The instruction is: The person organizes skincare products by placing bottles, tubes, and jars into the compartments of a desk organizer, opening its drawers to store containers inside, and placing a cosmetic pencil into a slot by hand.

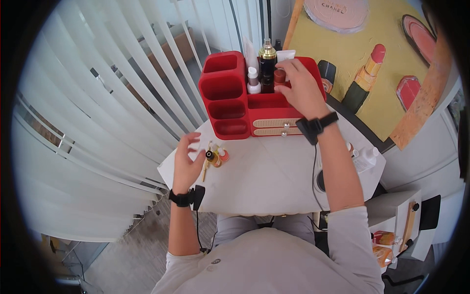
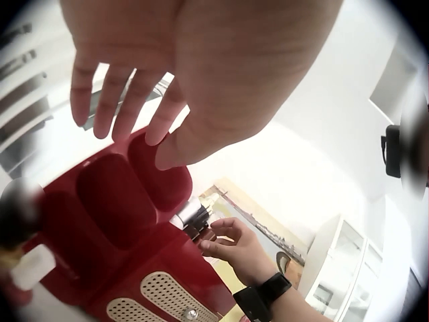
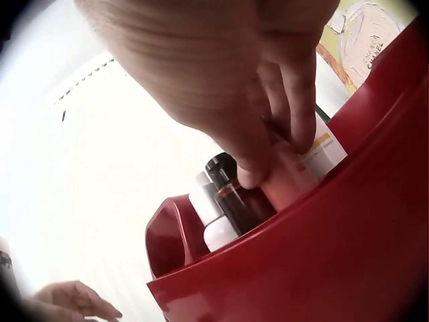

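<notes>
A red organizer point(image 1: 230, 117) with round compartments and two woven-front drawers stands on the white table. My right hand point(image 1: 306, 90) is at its back compartment, thumb and fingers around a reddish-brown bottle point(image 1: 279, 77); in the right wrist view that hand point(image 3: 268, 87) pinches the bottle point(image 3: 288, 178). Beside it stand a black bottle with a gold collar point(image 1: 267, 61) and a white-capped bottle point(image 1: 253, 81). My left hand point(image 1: 187, 164) hovers with relaxed fingers beside several small bottles point(image 1: 214, 158), holding nothing; the left wrist view shows its fingers hanging loose.
White bottles point(image 1: 364, 159) and a dark round item point(image 1: 320, 180) are at the table's right side. A thin gold stick point(image 1: 204, 171) lies by the small bottles. Vertical blinds point(image 1: 112, 98) hang at left; a painting of cosmetics point(image 1: 342, 59) leans at the back right.
</notes>
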